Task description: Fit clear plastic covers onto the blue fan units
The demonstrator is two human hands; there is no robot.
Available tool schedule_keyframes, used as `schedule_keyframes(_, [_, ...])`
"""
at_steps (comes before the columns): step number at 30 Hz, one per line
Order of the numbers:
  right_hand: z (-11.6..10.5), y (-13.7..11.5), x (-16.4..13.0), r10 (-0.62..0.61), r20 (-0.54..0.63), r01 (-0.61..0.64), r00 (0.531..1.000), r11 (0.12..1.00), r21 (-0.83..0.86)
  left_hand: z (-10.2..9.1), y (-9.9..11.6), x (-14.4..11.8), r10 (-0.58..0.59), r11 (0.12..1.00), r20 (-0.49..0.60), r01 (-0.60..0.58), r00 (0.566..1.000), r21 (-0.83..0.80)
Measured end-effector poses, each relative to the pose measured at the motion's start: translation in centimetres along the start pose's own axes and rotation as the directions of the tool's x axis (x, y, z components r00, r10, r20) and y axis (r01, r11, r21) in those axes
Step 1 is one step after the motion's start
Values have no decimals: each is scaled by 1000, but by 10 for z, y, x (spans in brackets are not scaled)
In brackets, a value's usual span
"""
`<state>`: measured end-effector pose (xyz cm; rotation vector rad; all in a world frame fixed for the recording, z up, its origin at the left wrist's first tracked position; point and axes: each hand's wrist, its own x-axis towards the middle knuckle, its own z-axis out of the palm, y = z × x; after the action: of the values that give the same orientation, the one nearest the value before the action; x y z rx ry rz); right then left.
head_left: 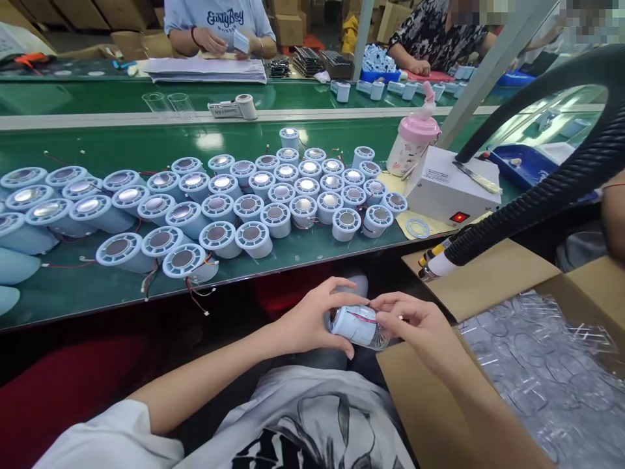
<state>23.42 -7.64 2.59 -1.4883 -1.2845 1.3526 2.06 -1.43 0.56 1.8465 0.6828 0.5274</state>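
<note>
Left hand (312,319) and right hand (415,322), both closed around 1 pale blue cylinder (355,324), below a green workbench (73,286) crowded with matching units (219,202); 2 co-workers sit opposite.

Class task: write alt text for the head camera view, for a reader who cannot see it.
A person's left hand and right hand together hold a pale blue cylindrical part with a red wire, over their lap. Ahead, rows of similar parts cover a green table; a cardboard box of clear plastic pieces sits at right.
</note>
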Motion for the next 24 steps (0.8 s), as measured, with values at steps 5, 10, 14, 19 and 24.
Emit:
schedule_keyframes(5, [-5, 4, -1, 53, 45, -62, 998, 967, 248, 5, 7, -6, -133, 906, 126, 172, 983, -386])
schedule_keyframes(10, [0, 9, -17, -324, 73, 332, 943, 919, -212, 4, 15, -11, -303, 736, 153, 333, 941, -590])
schedule_keyframes(14, [0, 10, -27, -378, 98, 389, 921, 869, -306, -1, 18, -13, -239, 808, 163, 289, 957, -513])
schedule_keyframes(19, [-3, 6, -29, -214, 120, 233, 969, 957, -174, -3, 21, -15, -89, 909, 91, 118, 992, -400])
schedule_keyframes(24, [-4, 1, -31, -98, 135, 108, 986, 992, -67, -3, 21, -16, -29, 937, 93, 60, 995, -343])
